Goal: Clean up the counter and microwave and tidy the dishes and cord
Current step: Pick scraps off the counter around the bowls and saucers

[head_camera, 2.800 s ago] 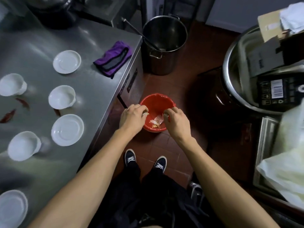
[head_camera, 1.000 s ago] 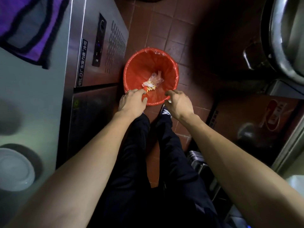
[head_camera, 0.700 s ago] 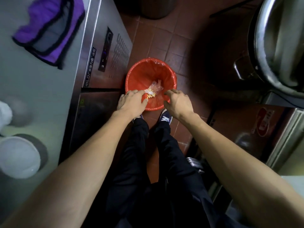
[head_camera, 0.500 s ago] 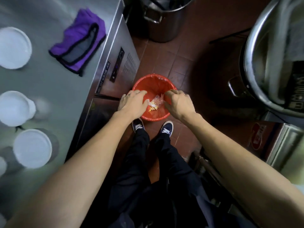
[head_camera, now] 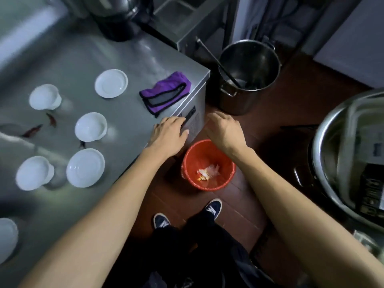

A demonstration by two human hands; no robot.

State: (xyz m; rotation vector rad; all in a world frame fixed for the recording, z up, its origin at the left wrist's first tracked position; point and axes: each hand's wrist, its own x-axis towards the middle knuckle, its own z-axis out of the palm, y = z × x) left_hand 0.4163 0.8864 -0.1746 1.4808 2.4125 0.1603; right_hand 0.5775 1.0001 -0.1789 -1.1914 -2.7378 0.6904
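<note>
My left hand (head_camera: 169,135) hovers over the right edge of the steel counter (head_camera: 128,59), empty, fingers loosely spread. My right hand (head_camera: 224,129) hangs in the air above the red bin (head_camera: 191,159) on the floor, also empty and relaxed. The bin holds a crumpled clear wrapper and yellow scraps (head_camera: 207,173). A purple cloth (head_camera: 166,92) lies near the counter's corner, just beyond my left hand. Several white bowls and plates (head_camera: 111,83) are spread over the counter, and red chilli pieces (head_camera: 33,129) lie among them.
A tall steel stockpot (head_camera: 249,73) with a ladle stands on the floor past the counter corner. A large steel basin (head_camera: 332,146) with boxes fills the right side. A dark appliance (head_camera: 118,23) sits at the counter's back. My shoes (head_camera: 213,209) stand behind the bin.
Both hands have let go of the bin's rim and risen; the left one moved toward the counter edge. My view lifted, showing the counter and dishes again.
</note>
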